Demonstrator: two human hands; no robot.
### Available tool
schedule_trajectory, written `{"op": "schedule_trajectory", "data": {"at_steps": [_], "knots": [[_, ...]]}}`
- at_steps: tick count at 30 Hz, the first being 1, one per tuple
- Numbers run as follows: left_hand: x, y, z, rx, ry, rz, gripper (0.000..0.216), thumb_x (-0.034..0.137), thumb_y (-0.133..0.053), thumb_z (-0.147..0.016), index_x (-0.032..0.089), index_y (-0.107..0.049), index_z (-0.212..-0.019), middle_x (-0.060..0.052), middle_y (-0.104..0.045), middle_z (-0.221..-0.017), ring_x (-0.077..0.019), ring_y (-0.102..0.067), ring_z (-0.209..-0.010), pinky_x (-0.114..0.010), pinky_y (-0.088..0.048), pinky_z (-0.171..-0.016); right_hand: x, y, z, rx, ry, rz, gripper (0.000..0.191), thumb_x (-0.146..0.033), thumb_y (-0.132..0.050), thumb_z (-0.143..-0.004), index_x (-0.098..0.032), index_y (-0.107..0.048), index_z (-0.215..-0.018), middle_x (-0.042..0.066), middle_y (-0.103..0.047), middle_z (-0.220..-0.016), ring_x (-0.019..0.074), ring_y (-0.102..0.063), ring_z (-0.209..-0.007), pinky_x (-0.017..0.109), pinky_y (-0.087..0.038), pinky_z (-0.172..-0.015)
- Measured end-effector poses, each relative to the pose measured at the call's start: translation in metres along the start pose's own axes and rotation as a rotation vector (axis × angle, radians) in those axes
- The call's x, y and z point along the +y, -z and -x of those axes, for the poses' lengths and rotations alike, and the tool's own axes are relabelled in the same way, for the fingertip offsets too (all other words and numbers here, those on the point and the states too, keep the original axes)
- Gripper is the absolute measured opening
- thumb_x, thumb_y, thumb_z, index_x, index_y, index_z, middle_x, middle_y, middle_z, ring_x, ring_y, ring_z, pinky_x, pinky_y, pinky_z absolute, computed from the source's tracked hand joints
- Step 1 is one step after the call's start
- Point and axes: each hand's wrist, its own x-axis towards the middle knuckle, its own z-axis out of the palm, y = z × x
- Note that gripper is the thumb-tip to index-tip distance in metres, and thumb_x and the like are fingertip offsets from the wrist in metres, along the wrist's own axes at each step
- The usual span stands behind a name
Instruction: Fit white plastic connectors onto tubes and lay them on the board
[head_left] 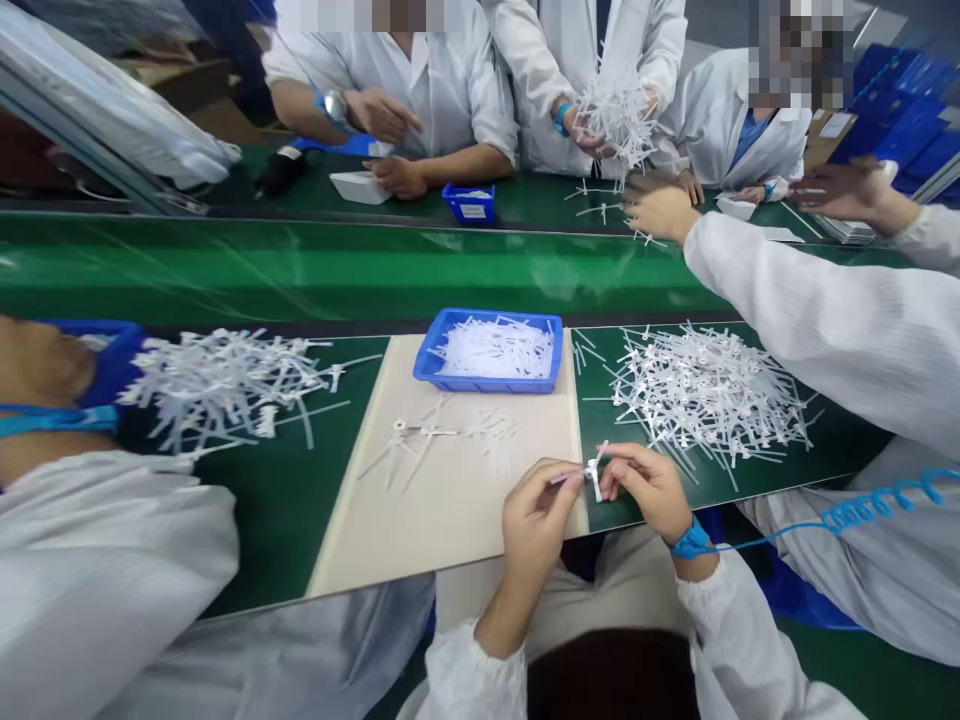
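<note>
My left hand (pixel 536 515) is closed in a pinch on a thin pale strip of a small white plastic piece with several arms (pixel 595 474). From the other side, the fingers of my right hand (pixel 651 490), which wears a blue wrist strap (pixel 691 540), are closed on the same piece. Both hands are over the right edge of a beige board (pixel 405 500). Several similar loose pieces (pixel 427 432) and thin translucent strips (pixel 491 428) lie on the board. Behind them, a blue tray (pixel 487 384) is filled with translucent strips (pixel 499 348).
Heaps of white pieces lie right (pixel 709 395) and left (pixel 225 385) on the green table (pixel 277 540). A green conveyor belt (pixel 337 270) runs behind. A co-worker's sleeve (pixel 817 320) reaches across at right; another sleeve (pixel 112 560) is at left. Co-workers sit and stand opposite.
</note>
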Motion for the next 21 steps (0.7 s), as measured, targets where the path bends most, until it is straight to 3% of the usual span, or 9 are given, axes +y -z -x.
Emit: {"op": "schedule_trajectory", "data": {"at_steps": [7, 13, 21], "knots": [[0.001, -0.0009, 0.002, 0.026, 0.014, -0.006, 0.016, 0.029, -0.073, -0.101, 0.019, -0.079, -0.09, -0.003, -0.075, -0.082, -0.0173, -0.072, -0.078, -0.026, -0.059, -0.074, 0.0038, -0.0012, 0.0029, 0.03, 0.082, 0.002, 0.032, -0.045, -0.08, -0.1, -0.027, -0.076, -0.127, 0.007, -0.077, -0.111, 0.0195, -0.076, -0.093, 0.033, -0.066, -0.083], [0.0039, -0.002, -0.001, -0.019, 0.056, -0.032, 0.016, 0.029, -0.072, -0.101, 0.019, -0.08, -0.09, -0.004, -0.077, -0.084, -0.0186, -0.074, -0.081, -0.028, -0.061, -0.077, 0.0059, -0.0013, 0.0052, -0.077, 0.016, 0.019, 0.033, -0.045, -0.08, -0.1, -0.024, -0.076, -0.126, 0.009, -0.082, -0.113, 0.0229, -0.08, -0.102, 0.037, -0.066, -0.095], [0.006, -0.0036, -0.0039, -0.08, 0.077, -0.07, 0.016, 0.028, -0.072, -0.101, 0.02, -0.079, -0.09, -0.004, -0.077, -0.084, -0.0187, -0.074, -0.082, -0.029, -0.062, -0.08, -0.0019, -0.0007, -0.0011, -0.003, -0.042, 0.001, 0.028, -0.047, -0.082, -0.097, -0.021, -0.082, -0.108, 0.006, -0.084, -0.097, 0.0207, -0.081, -0.085, 0.034, -0.066, -0.086]]}}
